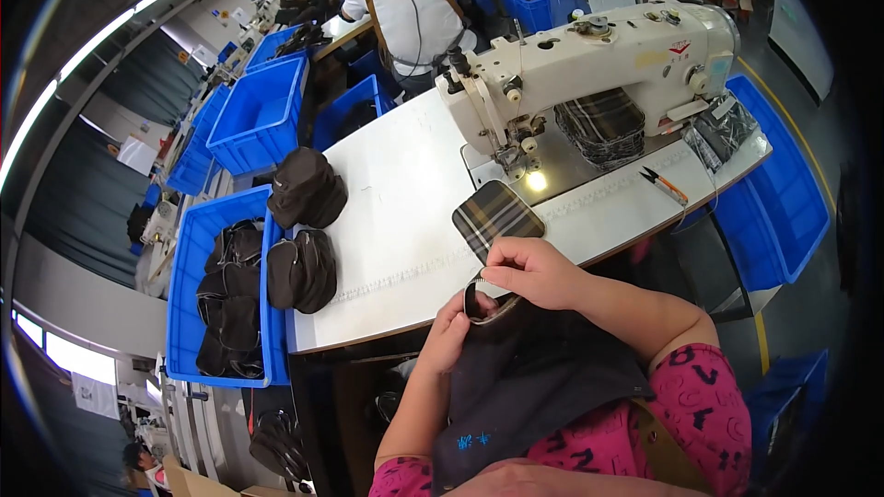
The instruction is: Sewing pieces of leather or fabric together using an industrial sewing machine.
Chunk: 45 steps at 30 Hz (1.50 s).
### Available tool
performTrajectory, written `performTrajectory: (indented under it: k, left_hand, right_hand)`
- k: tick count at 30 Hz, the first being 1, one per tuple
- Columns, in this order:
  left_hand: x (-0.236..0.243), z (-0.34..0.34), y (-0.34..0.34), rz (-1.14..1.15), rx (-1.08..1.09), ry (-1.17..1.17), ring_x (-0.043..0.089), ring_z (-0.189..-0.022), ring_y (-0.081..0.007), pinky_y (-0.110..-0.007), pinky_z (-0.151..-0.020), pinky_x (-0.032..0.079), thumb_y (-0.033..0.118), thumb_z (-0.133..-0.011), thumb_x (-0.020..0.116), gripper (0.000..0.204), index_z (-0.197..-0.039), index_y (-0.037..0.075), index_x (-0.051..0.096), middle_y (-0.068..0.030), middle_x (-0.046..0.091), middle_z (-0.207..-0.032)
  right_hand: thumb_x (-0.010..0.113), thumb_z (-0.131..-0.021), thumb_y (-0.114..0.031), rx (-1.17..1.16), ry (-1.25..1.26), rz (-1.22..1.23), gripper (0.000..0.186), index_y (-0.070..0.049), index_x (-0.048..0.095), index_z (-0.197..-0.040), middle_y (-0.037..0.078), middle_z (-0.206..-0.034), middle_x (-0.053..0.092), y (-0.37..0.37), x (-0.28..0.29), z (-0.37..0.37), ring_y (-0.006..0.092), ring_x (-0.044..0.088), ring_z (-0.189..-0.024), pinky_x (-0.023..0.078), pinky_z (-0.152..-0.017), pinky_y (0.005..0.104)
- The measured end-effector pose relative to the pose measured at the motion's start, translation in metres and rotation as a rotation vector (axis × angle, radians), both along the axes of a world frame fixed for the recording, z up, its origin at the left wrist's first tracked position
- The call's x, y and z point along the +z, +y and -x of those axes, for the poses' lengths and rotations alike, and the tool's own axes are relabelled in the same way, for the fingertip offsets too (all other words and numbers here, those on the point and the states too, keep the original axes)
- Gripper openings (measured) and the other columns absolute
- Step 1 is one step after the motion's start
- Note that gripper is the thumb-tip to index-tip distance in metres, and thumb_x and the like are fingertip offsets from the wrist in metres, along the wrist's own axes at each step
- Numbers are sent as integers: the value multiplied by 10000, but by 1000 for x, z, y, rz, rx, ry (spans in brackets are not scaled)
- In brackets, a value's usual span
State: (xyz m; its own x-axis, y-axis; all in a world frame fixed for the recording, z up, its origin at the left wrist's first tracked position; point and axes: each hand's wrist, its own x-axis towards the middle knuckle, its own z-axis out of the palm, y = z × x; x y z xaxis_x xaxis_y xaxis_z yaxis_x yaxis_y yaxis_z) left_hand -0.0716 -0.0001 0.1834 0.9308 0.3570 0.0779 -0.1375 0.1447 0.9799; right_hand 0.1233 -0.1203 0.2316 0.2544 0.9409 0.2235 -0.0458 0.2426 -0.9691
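My left hand (447,331) and my right hand (529,269) are both closed on a dark zipper strip (470,299) in front of the table's near edge. The strip curves into a loop between them, its pale teeth showing along one edge. Just beyond my right fingers lies a plaid fabric panel (498,218), brown and black with rounded corners. Whether the strip is joined to this panel I cannot tell. The lit needle area of a white sewing machine (589,69) is past the panel. More plaid panels (600,124) are stacked under the machine's arm.
Orange-handled thread snips (665,186) lie on the white table (387,193) at right. Two black pouches (302,271) sit at its left edge, beside a blue bin (175,313) of black pouches. Another blue bin (801,221) stands at right. Ahead, a co-worker (414,9) sits facing away.
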Motion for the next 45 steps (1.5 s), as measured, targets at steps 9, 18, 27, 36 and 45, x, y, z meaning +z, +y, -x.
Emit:
performTrajectory:
  k: [9,18,27,36,45]
  left_hand:
    - [37,-29,30,131,228,-26,551,-769,-73,-243,-727,448,177,-1062,625,81,-1037,102,611,15,643,-870]
    - [46,-41,56,1,64,75,537,-863,-48,-239,-790,431,238,-1026,687,174,-1078,79,641,55,631,-914]
    - [41,-55,58,-113,91,289,526,-851,-56,-228,-800,430,180,-1039,675,111,-1043,71,652,52,623,-907]
    - [38,-76,83,-47,88,241,599,-841,-93,-244,-829,476,207,-1047,667,125,-1027,100,607,11,636,-878]
    - [84,-153,119,-382,-188,466,597,-801,-63,-245,-762,496,144,-1011,695,115,-1016,29,702,33,668,-856]
  right_hand:
    - [726,-1004,-216,145,37,228,206,-42,660,-916,-56,-807,580,-10,-21,-26,53,490,-769,428,-699,260]
    - [748,-981,-185,19,-114,121,223,4,677,-885,-11,-801,583,-28,-40,-36,90,516,-750,427,-696,283]
    - [744,-974,-195,-127,-294,5,202,-8,695,-914,60,-809,608,-26,-45,-27,201,583,-727,457,-670,338]
    - [718,-953,-347,-210,-1114,-160,280,-70,735,-989,58,-991,713,21,-48,-127,290,667,-953,539,-780,396]
    - [821,-805,-409,-43,-1479,-163,597,-18,730,-1248,109,-1329,694,44,-55,-140,260,614,-1139,497,-932,396]
